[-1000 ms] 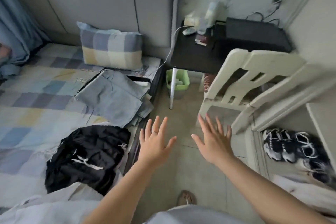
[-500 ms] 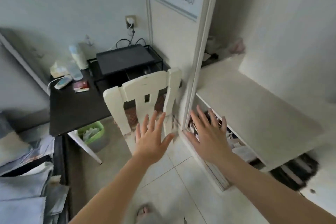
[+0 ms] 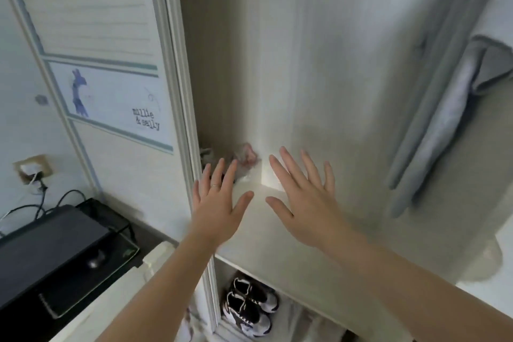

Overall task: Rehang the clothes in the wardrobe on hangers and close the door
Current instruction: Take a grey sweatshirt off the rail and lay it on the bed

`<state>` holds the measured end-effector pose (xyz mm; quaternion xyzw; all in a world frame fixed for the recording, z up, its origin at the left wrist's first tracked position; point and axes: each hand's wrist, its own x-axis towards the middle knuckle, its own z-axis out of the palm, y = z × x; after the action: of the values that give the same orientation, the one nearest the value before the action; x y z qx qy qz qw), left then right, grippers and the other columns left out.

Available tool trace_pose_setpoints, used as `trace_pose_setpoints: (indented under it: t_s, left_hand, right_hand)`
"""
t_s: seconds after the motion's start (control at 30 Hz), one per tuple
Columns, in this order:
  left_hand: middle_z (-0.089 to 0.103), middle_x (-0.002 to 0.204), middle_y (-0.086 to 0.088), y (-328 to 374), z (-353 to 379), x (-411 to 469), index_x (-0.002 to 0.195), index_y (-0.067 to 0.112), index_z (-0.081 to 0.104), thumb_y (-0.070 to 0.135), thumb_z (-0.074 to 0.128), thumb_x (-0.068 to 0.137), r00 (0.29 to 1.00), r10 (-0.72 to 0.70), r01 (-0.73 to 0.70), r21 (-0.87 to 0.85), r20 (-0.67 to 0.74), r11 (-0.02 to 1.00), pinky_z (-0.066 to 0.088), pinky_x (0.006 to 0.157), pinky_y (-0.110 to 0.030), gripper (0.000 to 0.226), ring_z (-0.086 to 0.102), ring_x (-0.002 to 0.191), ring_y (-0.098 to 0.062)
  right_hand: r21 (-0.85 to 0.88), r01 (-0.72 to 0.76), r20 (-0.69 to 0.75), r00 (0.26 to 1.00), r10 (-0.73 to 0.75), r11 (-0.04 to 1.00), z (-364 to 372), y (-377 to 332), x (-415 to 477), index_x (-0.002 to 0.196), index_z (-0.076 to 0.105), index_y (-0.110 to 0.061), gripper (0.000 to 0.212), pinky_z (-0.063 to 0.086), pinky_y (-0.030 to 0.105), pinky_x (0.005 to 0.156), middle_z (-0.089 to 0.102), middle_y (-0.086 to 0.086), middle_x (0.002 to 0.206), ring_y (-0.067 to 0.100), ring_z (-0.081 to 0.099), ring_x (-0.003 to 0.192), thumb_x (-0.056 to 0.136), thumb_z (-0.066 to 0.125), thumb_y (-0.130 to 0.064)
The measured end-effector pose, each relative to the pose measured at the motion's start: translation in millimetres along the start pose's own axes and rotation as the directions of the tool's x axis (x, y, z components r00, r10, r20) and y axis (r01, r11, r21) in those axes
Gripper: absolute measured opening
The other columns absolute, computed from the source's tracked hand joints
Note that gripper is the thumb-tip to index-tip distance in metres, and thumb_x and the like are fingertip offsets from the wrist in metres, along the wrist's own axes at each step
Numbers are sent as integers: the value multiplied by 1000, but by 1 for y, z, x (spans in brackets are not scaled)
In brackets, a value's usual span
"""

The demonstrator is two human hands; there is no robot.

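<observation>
This is a bedroom in a home. A white wardrobe (image 3: 305, 64) stands open. Grey clothes (image 3: 444, 133) hang inside it on the right. Sneakers (image 3: 249, 308) sit low down in it, under its shelf (image 3: 263, 233). Its sliding door (image 3: 111, 97), left of the opening, has a drawing on it. A wall socket (image 3: 33, 172) is further left.

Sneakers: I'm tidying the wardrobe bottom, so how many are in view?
2. The rear sneaker sits under the shelf; the front sneaker lies right beside it, nearer the camera. The shelf may hide more.
</observation>
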<state>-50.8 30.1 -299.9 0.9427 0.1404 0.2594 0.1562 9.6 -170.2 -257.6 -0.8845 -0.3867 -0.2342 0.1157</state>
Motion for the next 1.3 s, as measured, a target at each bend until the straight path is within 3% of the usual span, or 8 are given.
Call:
trace_pose_setpoints:
  t_s: [0.17, 0.33, 0.5, 0.7, 0.83, 1.0, 1.17, 1.3]
  left_hand:
    - [2, 167, 9, 15, -5, 115, 157, 41, 4, 73, 21, 94, 982, 183, -186, -70, -44, 980, -3, 122, -49, 73, -10, 153, -18]
    - [-7, 167, 11, 61, -24, 209, 157, 41, -3, 83, -6, 83, 910, 399, -413, -155, -112, 898, -4, 123, -49, 85, -17, 152, -15]
    - [-6, 167, 9, 127, -55, 289, 158, 38, -2, 81, -6, 80, 817, 529, -572, -199, -229, 796, -3, 123, -46, 89, -16, 152, -16]
    - [-2, 167, 10, 222, -80, 358, 156, 41, 1, 79, 12, 85, 707, 636, -707, -269, -310, 654, 3, 123, -46, 81, -14, 152, -15]
    - [-1, 167, 13, 282, -83, 389, 155, 45, 3, 76, 23, 87, 677, 670, -729, -399, -303, 556, 2, 122, -43, 77, -12, 151, -10]
    - [4, 166, 12, 340, -80, 413, 154, 45, 3, 76, 27, 88, 620, 737, -754, -463, -268, 466, 5, 120, -42, 77, -4, 152, -15]
    - [6, 167, 10, 397, -84, 432, 157, 39, 3, 76, 34, 90, 610, 771, -691, -598, -184, 405, 16, 120, -45, 82, 6, 152, -19]
    - [2, 168, 8, 432, -82, 433, 159, 35, 5, 75, 42, 89, 575, 813, -531, -797, -87, 290, 13, 123, -45, 89, 6, 154, -21]
  right_hand:
    - [-44, -101, -146, 985, 93, 994, -33, 21, 79, 155, -6, -39, 67, -3, 57, 118, -13, -18, 163, 21, -9, 152, 96, 15, -65]
    - [-183, -170, -282, 953, 113, 968, -87, 35, 139, 156, -1, -35, 69, -2, 56, 120, -9, -15, 164, 21, -11, 152, 99, 27, -61]
    - [-317, -224, -400, 913, 84, 922, -163, 49, 186, 157, 7, -34, 67, 1, 56, 119, -5, -15, 165, 22, -9, 151, 99, 33, -56]
    - [-470, -328, -513, 857, 49, 819, -262, 66, 224, 157, 11, -34, 66, 9, 49, 118, 4, -13, 165, 24, -1, 152, 100, 36, -53]
    - [-553, -396, -517, 853, 71, 734, -319, 87, 243, 156, 20, -32, 63, 15, 44, 115, 17, -11, 163, 22, 9, 151, 99, 39, -53]
    - [-632, -555, -523, 821, 230, 541, -371, 132, 262, 154, 24, -29, 64, 23, 45, 113, 24, -7, 161, 20, 18, 148, 97, 42, -50]
    - [-654, -685, -560, 724, 403, 322, -409, 180, 282, 150, 28, -22, 63, 29, 45, 107, 36, 2, 152, 27, 28, 141, 94, 45, -45]
    - [-570, -781, -576, 602, 552, 257, -422, 202, 296, 132, 42, -15, 43, 37, 43, 95, 52, 13, 135, 35, 45, 126, 93, 48, -33]
